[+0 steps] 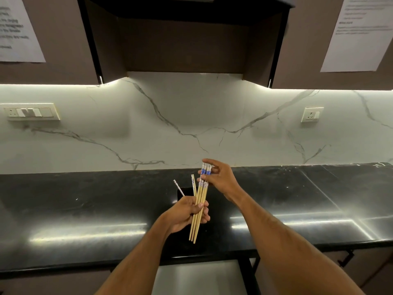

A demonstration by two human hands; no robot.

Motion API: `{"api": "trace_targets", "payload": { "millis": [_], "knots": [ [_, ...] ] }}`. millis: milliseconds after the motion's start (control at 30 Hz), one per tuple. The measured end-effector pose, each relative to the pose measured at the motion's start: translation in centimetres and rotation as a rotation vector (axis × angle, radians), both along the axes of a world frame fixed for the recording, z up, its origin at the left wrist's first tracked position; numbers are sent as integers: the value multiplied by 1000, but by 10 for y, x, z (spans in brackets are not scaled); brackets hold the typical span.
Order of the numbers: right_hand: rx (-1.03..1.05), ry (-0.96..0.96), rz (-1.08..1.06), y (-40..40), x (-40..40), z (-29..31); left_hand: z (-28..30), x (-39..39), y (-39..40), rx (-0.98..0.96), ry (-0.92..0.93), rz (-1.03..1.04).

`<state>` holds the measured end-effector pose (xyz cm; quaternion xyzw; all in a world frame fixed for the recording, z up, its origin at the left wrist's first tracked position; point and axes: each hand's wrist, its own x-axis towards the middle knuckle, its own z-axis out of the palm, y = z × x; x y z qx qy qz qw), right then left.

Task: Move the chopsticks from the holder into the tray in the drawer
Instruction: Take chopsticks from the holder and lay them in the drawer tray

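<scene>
A bundle of several light wooden chopsticks (pixel 199 211) with blue-and-white patterned tops is held upright above the black counter. My left hand (pixel 186 212) grips them around the middle. My right hand (pixel 217 177) pinches the patterned tops of the bundle between fingers and thumb. Two more chopsticks (pixel 193 184) splay out to the left from my left fist. A dark square holder (pixel 187 191) stands on the counter right behind my left hand, mostly hidden. A pale surface (pixel 202 277) shows under the counter edge; I cannot tell if it is the drawer, and no tray shows.
The glossy black counter (pixel 85 213) runs the full width, backed by a white marble wall (pixel 191 124) with sockets at left (pixel 32 111) and right (pixel 311 114). Dark cabinets and a hood (pixel 187 35) hang overhead. A dark handle (pixel 345 259) sticks out at lower right.
</scene>
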<state>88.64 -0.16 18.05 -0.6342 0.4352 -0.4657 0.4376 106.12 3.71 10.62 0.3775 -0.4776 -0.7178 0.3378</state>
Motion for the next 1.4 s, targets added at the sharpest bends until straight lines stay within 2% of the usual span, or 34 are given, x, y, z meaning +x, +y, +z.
{"api": "trace_targets", "payload": {
  "millis": [300, 1067, 1400],
  "knots": [
    [-11, 7, -40, 4, -6, -5, 1, 1, 0, 12, -10, -85],
    [66, -30, -99, 11, -25, -23, -4, -20, 9, -30, -72, -38],
    [12, -19, -112, 21, -39, -24, -1, -31, 18, -58, -133, -40]
  ]
}}
